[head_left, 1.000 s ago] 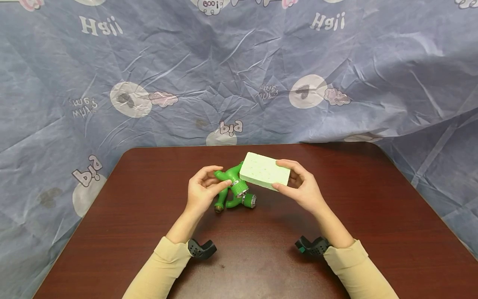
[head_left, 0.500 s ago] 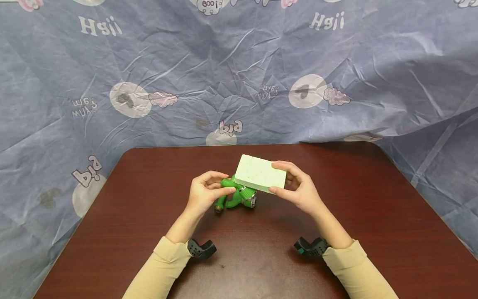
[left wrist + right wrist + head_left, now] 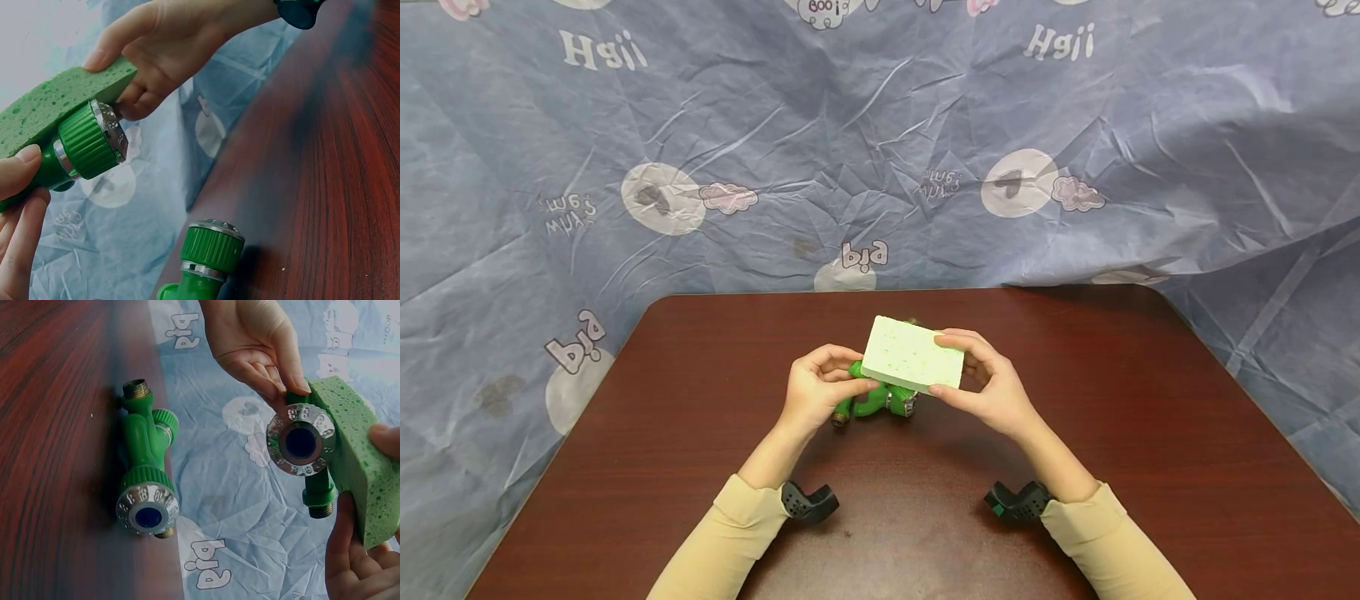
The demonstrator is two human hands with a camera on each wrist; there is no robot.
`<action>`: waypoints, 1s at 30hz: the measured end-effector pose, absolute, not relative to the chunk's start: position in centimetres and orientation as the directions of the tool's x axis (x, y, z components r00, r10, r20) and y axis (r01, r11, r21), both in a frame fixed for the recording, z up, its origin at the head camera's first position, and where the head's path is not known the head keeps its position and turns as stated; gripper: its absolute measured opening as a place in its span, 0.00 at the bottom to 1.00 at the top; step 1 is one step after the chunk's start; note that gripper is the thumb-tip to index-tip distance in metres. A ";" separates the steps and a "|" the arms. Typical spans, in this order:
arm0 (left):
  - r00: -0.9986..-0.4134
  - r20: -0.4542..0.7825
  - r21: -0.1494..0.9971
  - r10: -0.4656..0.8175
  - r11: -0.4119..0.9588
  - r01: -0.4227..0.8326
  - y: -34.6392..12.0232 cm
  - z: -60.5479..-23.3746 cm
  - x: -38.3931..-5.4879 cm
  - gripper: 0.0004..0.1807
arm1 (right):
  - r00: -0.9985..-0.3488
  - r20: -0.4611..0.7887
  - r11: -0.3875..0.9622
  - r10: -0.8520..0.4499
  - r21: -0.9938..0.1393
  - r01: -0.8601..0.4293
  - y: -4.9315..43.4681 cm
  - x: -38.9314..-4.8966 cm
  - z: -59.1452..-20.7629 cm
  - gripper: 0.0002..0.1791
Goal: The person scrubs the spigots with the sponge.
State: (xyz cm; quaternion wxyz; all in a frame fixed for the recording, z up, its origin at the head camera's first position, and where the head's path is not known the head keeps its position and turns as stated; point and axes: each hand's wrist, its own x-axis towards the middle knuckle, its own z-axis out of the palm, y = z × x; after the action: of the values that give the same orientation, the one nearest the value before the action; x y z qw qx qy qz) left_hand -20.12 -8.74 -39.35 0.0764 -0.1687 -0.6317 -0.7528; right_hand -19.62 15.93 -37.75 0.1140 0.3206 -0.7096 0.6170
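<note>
My left hand (image 3: 816, 387) pinches a green tap (image 3: 84, 144) between thumb and fingers. The tap has a ribbed knob with a chrome cap, blue at its centre, and a brass-threaded end. Gripped by its edges in my right hand (image 3: 988, 383) is a light green rectangular sponge (image 3: 913, 354) with a pitted surface. One broad face of the sponge (image 3: 350, 450) lies against the held tap (image 3: 302, 440), just behind the knob. From the head view the sponge hides most of that tap.
Below the hands, more green tap parts (image 3: 144, 456) lie on the dark reddish-brown table (image 3: 880, 517); whether they are one tap or two I cannot tell. Behind the table's far edge hangs a wrinkled blue-grey printed cloth (image 3: 865, 150). Black camera mounts (image 3: 808, 502) sit at the wrists.
The right hand has moved the sponge left and slightly down, over the held tap, covering it in the head view. My left hand has shifted slightly right and down with the tap.
</note>
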 end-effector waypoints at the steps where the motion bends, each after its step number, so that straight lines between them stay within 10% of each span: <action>1: -0.932 0.349 0.926 0.097 -0.189 0.326 -8.7 -39.3 -20.1 0.20 | -0.770 0.566 0.051 -0.295 -0.795 -0.604 15.9 -19.7 -37.8 0.32; 15: -0.930 0.350 0.924 0.117 -0.207 0.321 -8.7 -39.2 -19.9 0.20 | -0.755 0.571 0.055 -0.323 -0.785 -0.617 16.6 -19.7 -37.2 0.32; 30: -0.930 0.339 0.928 0.141 -0.211 0.306 -8.8 -39.4 -20.0 0.19 | -0.800 0.598 0.038 -0.056 -0.799 -0.600 17.1 -20.4 -37.3 0.32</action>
State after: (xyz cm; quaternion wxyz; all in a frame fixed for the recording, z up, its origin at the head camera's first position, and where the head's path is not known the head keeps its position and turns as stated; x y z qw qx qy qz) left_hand -20.03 -8.78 -39.36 0.0546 -0.1787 -0.6258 -0.7573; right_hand -20.44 17.11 -37.28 0.2088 0.2380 -0.6897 0.6513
